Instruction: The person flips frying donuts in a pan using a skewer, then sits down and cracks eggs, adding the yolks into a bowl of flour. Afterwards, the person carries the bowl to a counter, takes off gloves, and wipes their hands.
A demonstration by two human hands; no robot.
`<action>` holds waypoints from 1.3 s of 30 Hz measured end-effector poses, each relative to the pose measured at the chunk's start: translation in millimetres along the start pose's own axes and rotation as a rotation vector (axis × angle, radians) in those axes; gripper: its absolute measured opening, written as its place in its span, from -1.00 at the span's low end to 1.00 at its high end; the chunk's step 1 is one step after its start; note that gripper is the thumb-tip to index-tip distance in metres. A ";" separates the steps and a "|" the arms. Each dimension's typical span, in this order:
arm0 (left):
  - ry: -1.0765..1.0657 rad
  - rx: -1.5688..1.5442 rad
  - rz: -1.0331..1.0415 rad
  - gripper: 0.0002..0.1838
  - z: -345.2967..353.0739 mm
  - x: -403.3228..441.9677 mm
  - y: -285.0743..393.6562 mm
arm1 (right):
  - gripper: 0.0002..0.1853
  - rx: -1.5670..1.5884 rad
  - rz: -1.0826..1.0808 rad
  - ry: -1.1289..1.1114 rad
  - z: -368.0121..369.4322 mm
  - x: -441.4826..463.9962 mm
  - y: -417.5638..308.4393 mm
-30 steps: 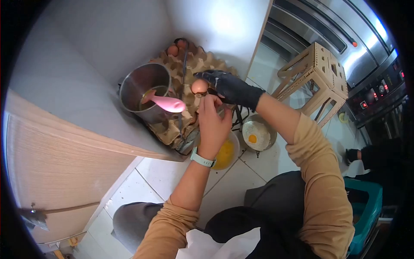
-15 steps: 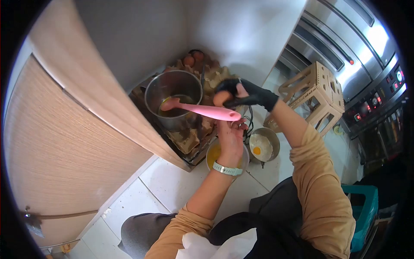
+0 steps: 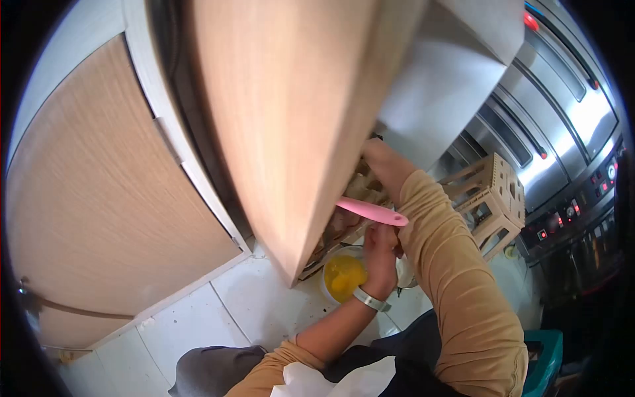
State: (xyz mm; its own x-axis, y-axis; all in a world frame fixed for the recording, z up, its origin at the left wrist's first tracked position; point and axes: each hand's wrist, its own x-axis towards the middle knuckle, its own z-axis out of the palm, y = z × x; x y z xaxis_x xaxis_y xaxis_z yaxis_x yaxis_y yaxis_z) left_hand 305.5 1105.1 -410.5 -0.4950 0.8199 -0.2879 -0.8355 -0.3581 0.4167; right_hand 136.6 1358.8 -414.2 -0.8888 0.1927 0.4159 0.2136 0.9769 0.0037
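My bare left hand (image 3: 381, 246), with a watch on the wrist, is curled just below the handle of a pink spatula (image 3: 374, 212). Whether those fingers touch the handle or hold something small is hidden. Beside this hand, a bowl (image 3: 325, 286) on the floor contains yellow egg yolks (image 3: 345, 276). Part of a small metal pan (image 3: 408, 278) shows behind my left wrist. My right arm reaches behind a wooden panel; only the wrist and an edge of the black glove on my right hand (image 3: 376, 136) are visible, with its fingers hidden.
The wooden panel (image 3: 278, 132) blocks the view of the corner. Part of an egg carton (image 3: 364, 185) shows past its edge. A beige folding stool (image 3: 493, 198) stands at the right, near a steel oven (image 3: 562, 126). A teal plastic stool (image 3: 548, 357) is at lower right.
My right hand, holding a brown egg earlier, has moved behind the panel. My view has shifted, so the panel now hides the pot and spatula head. My left hand stays under the handle.
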 end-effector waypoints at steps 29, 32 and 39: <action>-0.126 0.283 -0.192 -0.65 -58.4 19.1 -25.6 | -0.55 1.505 0.726 0.023 -139.4 -183.5 -41.4; -0.194 0.409 -0.276 -0.60 -85.1 25.9 -15.8 | -0.55 1.647 0.779 0.054 -145.2 -229.0 -61.2; -0.170 0.185 -0.433 -0.68 -113.4 24.2 -1.8 | -0.50 1.513 0.648 -0.113 -108.5 -274.4 -89.1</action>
State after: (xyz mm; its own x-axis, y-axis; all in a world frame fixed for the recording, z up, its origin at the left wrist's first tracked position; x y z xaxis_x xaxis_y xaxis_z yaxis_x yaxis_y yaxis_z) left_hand 267.9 1075.0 -516.0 -0.0536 0.9426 -0.3296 -0.8918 0.1033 0.4405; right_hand 405.5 1208.9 -430.0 -0.8527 0.5177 -0.0696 0.0336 -0.0787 -0.9963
